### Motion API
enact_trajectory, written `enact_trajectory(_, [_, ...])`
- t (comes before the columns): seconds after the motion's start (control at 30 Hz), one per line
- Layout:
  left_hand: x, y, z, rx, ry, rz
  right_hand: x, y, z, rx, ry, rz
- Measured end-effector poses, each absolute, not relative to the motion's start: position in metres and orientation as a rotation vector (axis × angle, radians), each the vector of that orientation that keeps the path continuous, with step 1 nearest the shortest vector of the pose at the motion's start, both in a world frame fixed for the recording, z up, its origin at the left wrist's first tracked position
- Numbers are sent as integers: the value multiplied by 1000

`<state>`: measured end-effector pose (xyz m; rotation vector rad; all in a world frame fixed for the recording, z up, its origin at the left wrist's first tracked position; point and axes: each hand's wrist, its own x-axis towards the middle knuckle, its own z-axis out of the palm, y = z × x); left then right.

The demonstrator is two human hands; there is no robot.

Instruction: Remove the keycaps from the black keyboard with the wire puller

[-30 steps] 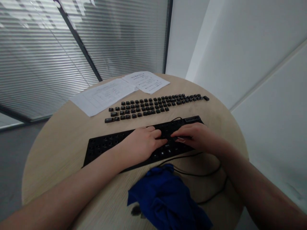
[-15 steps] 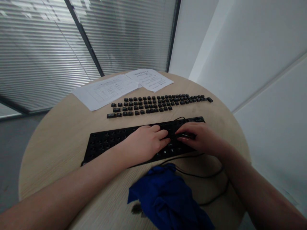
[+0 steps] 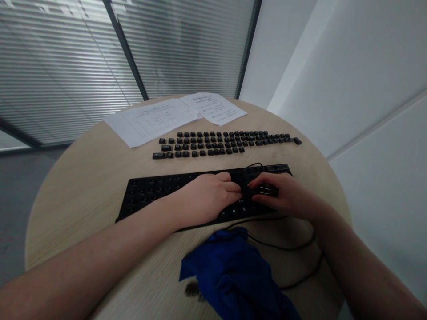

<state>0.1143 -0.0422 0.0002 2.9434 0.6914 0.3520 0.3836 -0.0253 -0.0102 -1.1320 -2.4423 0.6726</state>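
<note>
Both left hand and right hand over a black keyboard, right fingers apart (either grip unclear)

I have the black keyboard lying flat in front of me, its right end angled slightly farther away than its left. Rows of bare key sockets show on its left part, and a few white marks near its front edge. Over the keyboard's right half I hold a wire tool, thin and shiny, its full shape hidden by my grip. Beyond the keyboard, apart from it, my loose black keys sit in uneven rows, a few wider than the others.
</note>
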Motion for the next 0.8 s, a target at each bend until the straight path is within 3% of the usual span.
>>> enact_trajectory(0.37, [115,-41,-1,2950,644,410,382,-23,-4,-1022,-2502,815])
enact_trajectory(0.8, [116,-41,-2,2989,676,407,387,-20,-6,-1093,-2241,619])
